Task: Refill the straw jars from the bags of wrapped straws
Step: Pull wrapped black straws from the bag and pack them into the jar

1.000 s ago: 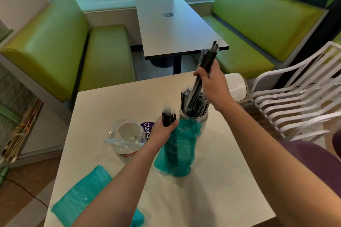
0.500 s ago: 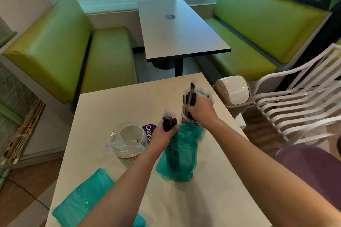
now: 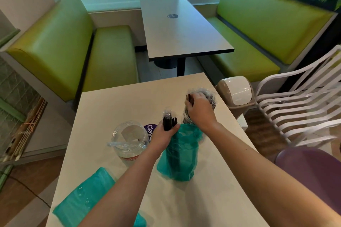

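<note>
A teal bag (image 3: 180, 155) of black wrapped straws stands upright on the beige table (image 3: 129, 101). My left hand (image 3: 163, 135) grips the bag's top and a bundle of black straws (image 3: 168, 120) that sticks out of it. Just behind the bag is a clear jar (image 3: 186, 116) crowded with black wrapped straws (image 3: 209, 96). My right hand (image 3: 200, 109) rests on top of those straws, fingers curled over them, pushing them down. A second clear jar (image 3: 129, 140) at the left holds one clear wrapped straw. Another teal bag (image 3: 83, 197) lies flat at the near left.
A purple round sticker (image 3: 149, 130) lies on the table between the jars. A beige swing-lid bin (image 3: 236, 94) and a white slatted chair (image 3: 299, 101) stand to the right. A purple seat (image 3: 310, 164) is near right. Green benches flank a grey table (image 3: 180, 29) beyond.
My right hand lowered a raised bundle of black straws into the far jar and now presses on the straw tops. My left hand stayed on the bag.
</note>
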